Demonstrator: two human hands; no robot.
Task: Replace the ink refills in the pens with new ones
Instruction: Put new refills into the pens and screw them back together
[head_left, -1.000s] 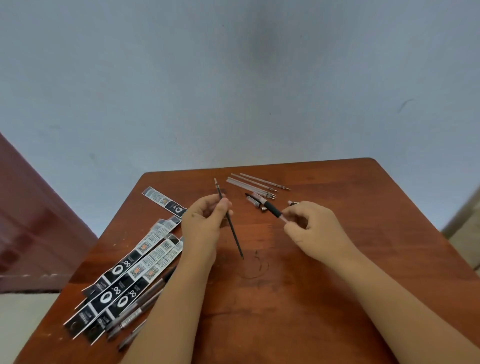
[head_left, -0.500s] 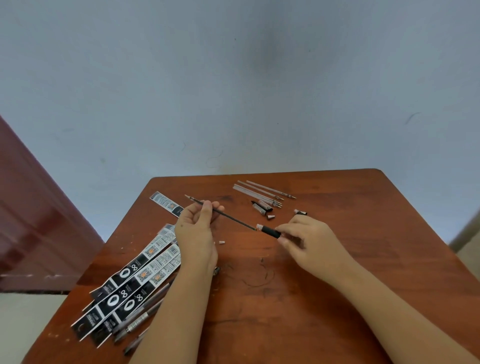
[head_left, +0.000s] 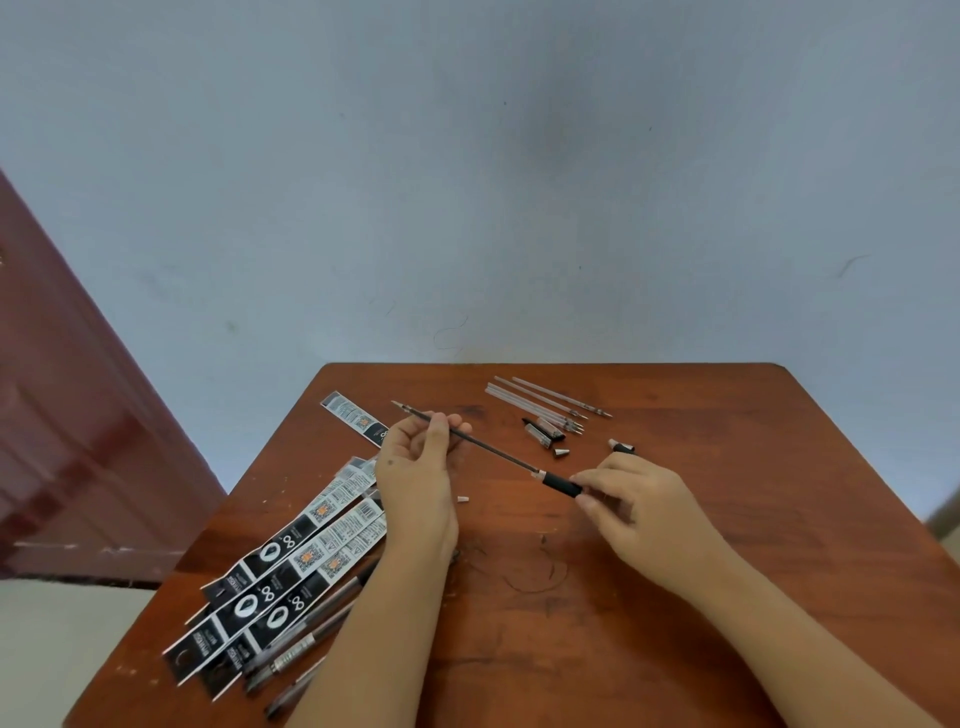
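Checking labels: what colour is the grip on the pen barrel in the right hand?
Black, on the barrel held by the right hand; head view.

Only thing really legible is a big white "8" with a drop logo on the black ends of the refill packs (head_left: 291, 582). QR codes, barcodes and fine print there too, way too blurry.

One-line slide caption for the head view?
Left hand feeds a dark refill into the pen barrel held by the right hand.
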